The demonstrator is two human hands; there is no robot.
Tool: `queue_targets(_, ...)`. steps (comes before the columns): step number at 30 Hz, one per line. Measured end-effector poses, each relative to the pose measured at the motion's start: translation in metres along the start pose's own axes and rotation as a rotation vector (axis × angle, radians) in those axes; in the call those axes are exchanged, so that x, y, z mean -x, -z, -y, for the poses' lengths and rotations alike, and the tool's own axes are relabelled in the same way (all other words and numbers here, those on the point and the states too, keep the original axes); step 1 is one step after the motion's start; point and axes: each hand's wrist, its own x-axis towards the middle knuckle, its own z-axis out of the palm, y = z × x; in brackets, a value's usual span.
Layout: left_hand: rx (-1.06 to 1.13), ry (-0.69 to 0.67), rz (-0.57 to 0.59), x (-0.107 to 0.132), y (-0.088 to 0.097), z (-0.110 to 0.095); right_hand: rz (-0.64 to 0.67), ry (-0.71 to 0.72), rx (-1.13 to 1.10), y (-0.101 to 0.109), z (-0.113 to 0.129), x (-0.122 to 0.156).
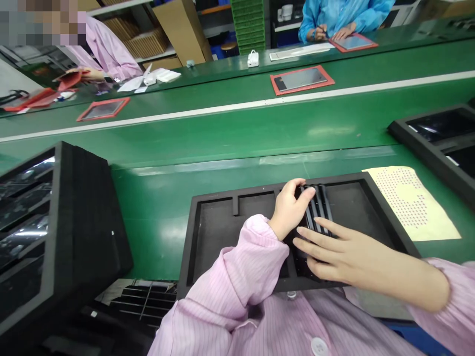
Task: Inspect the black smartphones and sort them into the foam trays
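Note:
A black foam tray point(215, 237) with recessed compartments lies in front of me. Several thin, glossy black panels point(319, 210) lean side by side in its right half, their long edges facing up. My left hand point(291, 207) is closed on the far end of these panels, thumb and fingers over the nearest edges. Over their near end is my right hand point(337, 252), its fingers stretched out and slightly apart, touching or just above the panels. That hand hides the lower part of the panels.
Black trays with glossy panels are stacked at left point(92, 212); another black tray point(430, 133) is at right beside a dotted yellow sheet point(411, 202). Red-framed panels point(302, 79) lie on the green conveyor point(208, 133). Two co-workers sit across, one in blue sleeves point(343, 20).

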Motion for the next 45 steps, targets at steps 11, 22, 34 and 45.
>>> queue_targets(11, 0.202, -0.489, 0.269, 0.035, 0.018, -0.033, -0.897, -0.566, -0.606, 0.034, -0.011, -0.004)
queue_targets(22, -0.132, -0.854, 0.181, 0.055, 0.029, 0.018, -0.979, -0.513, -0.935, -0.009, 0.026, -0.022)
queue_targets(34, -0.196, -1.027, 0.191, 0.054, 0.029, 0.011, -0.964, -0.38, -0.756, -0.002, 0.034, -0.018)
queue_targets(45, -0.273, -1.007, 0.176, 0.053, 0.028, 0.007, -0.88, -0.441, -0.687, -0.002, 0.03, -0.014)
